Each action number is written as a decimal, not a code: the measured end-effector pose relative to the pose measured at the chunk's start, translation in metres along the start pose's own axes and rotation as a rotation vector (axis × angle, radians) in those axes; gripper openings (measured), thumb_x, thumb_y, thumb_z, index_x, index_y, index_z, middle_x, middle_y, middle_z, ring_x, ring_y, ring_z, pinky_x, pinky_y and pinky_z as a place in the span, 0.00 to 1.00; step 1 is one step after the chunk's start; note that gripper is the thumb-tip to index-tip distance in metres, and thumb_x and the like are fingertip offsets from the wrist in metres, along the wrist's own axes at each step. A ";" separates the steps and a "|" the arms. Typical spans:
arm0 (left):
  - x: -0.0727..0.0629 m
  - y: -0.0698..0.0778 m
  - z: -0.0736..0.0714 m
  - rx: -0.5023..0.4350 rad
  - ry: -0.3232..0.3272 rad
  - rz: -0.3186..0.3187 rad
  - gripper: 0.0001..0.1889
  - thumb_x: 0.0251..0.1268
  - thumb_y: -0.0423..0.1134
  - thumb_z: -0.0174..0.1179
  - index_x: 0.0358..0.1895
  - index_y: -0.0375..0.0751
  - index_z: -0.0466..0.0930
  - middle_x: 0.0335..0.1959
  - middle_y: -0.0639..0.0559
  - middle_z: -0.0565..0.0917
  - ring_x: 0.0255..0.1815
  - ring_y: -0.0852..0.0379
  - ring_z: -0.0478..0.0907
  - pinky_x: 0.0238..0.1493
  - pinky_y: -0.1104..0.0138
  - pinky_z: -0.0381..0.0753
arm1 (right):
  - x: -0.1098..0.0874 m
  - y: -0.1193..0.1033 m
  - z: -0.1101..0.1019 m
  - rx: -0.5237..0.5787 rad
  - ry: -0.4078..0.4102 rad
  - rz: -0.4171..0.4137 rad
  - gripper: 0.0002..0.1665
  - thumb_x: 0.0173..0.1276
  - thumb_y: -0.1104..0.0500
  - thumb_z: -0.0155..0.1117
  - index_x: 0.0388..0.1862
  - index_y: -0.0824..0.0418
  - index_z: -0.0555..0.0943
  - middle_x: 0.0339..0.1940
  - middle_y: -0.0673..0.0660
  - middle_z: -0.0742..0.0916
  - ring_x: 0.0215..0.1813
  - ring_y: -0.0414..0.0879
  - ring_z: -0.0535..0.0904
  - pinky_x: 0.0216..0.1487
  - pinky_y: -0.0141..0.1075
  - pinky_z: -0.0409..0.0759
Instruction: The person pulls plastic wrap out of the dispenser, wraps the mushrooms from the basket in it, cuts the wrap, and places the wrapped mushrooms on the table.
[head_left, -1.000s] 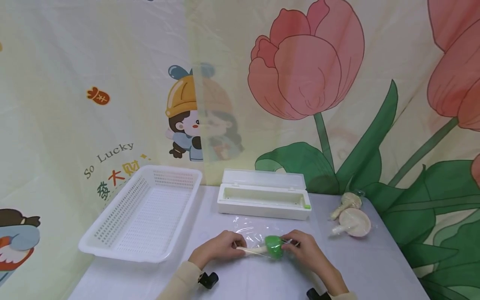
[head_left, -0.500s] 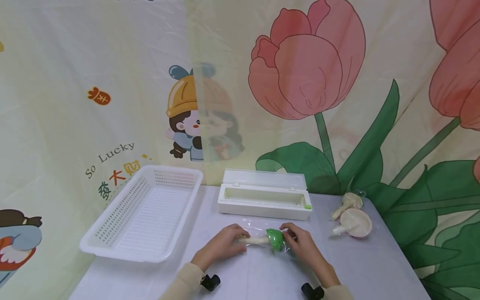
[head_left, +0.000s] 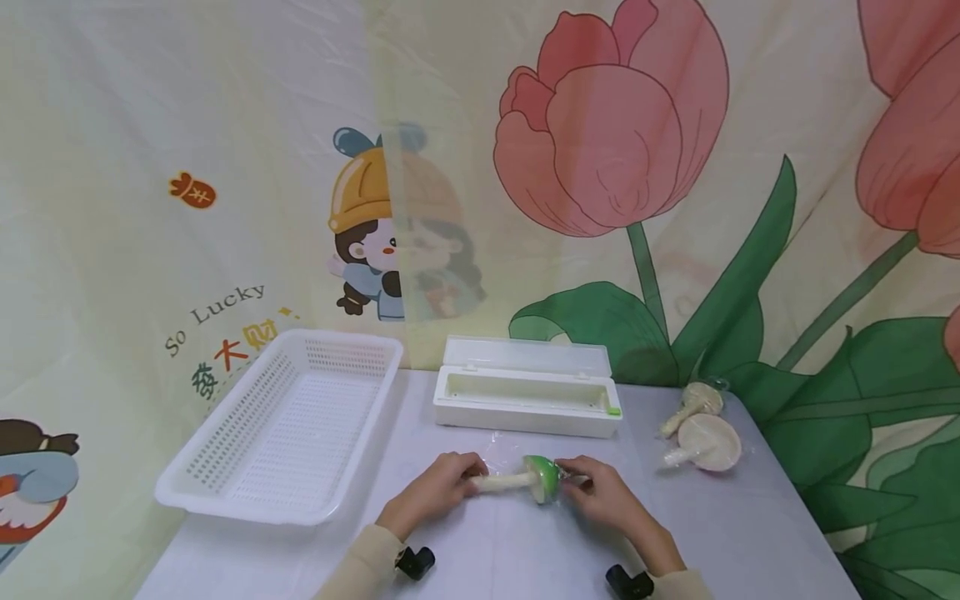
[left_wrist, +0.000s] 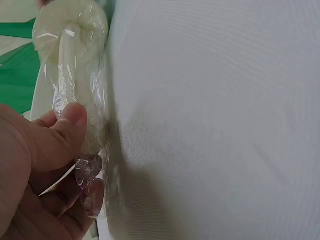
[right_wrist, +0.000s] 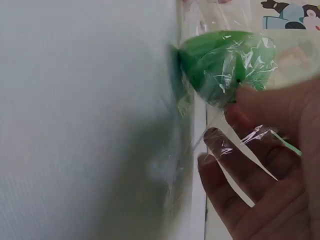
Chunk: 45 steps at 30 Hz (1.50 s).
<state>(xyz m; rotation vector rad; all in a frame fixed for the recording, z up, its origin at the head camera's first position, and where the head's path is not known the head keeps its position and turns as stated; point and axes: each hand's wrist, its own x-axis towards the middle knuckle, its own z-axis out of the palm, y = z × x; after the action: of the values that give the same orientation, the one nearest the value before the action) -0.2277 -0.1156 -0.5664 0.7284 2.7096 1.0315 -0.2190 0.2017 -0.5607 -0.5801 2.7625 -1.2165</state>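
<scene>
A mushroom-shaped piece [head_left: 543,479] with a green cap and a pale stem lies sideways between both hands, wrapped in clear plastic. My left hand [head_left: 438,492] pinches the stem end through the wrap; the left wrist view shows the thumb over the pale stem [left_wrist: 70,65] and loose plastic by the lower fingers. At the cap's side, my right hand [head_left: 607,496] pinches the plastic wrap [right_wrist: 255,135]. Close up in the right wrist view, the green cap [right_wrist: 220,62] sits just beyond the thumb. The tip of the right index finger is hidden there.
A white perforated basket [head_left: 390,400] stands at the left. Behind the hands is a long white box [head_left: 525,419] with its clear lid [head_left: 528,357] raised. Two more wrapped pale pieces, one stemmed [head_left: 697,402] and one round-capped [head_left: 716,443], lie at the right edge of the white table.
The mushroom-shaped piece has turned, so its cap's pale underside now faces the camera more. Both hands rose slightly, then the right came back onto the plastic by the cap.
</scene>
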 end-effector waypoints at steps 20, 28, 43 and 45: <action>-0.002 0.000 -0.001 0.004 0.038 -0.051 0.14 0.61 0.38 0.73 0.49 0.51 0.86 0.38 0.64 0.85 0.40 0.67 0.75 0.46 0.67 0.77 | 0.004 -0.006 0.016 0.026 0.247 0.014 0.10 0.66 0.67 0.72 0.39 0.52 0.86 0.39 0.49 0.89 0.38 0.37 0.84 0.37 0.30 0.83; -0.002 0.000 -0.002 -0.024 0.048 -0.067 0.12 0.62 0.35 0.72 0.49 0.48 0.86 0.39 0.61 0.84 0.38 0.67 0.75 0.41 0.70 0.78 | -0.001 -0.004 0.014 0.111 0.153 -0.019 0.14 0.67 0.53 0.74 0.50 0.53 0.87 0.48 0.52 0.89 0.42 0.39 0.85 0.42 0.31 0.85; -0.003 -0.002 -0.001 -0.073 0.048 -0.049 0.15 0.61 0.33 0.72 0.49 0.48 0.83 0.42 0.58 0.87 0.43 0.65 0.82 0.47 0.68 0.82 | 0.004 -0.007 0.014 0.051 0.249 -0.019 0.11 0.60 0.60 0.77 0.43 0.53 0.90 0.37 0.46 0.88 0.36 0.33 0.81 0.37 0.29 0.83; -0.004 -0.003 -0.002 -0.054 0.059 -0.033 0.13 0.61 0.34 0.72 0.48 0.48 0.84 0.42 0.58 0.88 0.44 0.65 0.82 0.48 0.67 0.82 | 0.004 -0.008 0.014 0.052 0.259 -0.010 0.09 0.60 0.60 0.77 0.41 0.52 0.90 0.35 0.45 0.87 0.36 0.33 0.81 0.37 0.29 0.82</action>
<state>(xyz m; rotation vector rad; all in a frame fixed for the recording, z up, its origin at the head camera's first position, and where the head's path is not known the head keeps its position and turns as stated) -0.2261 -0.1207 -0.5671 0.6516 2.7213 1.1314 -0.2173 0.1853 -0.5636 -0.4621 2.9251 -1.4569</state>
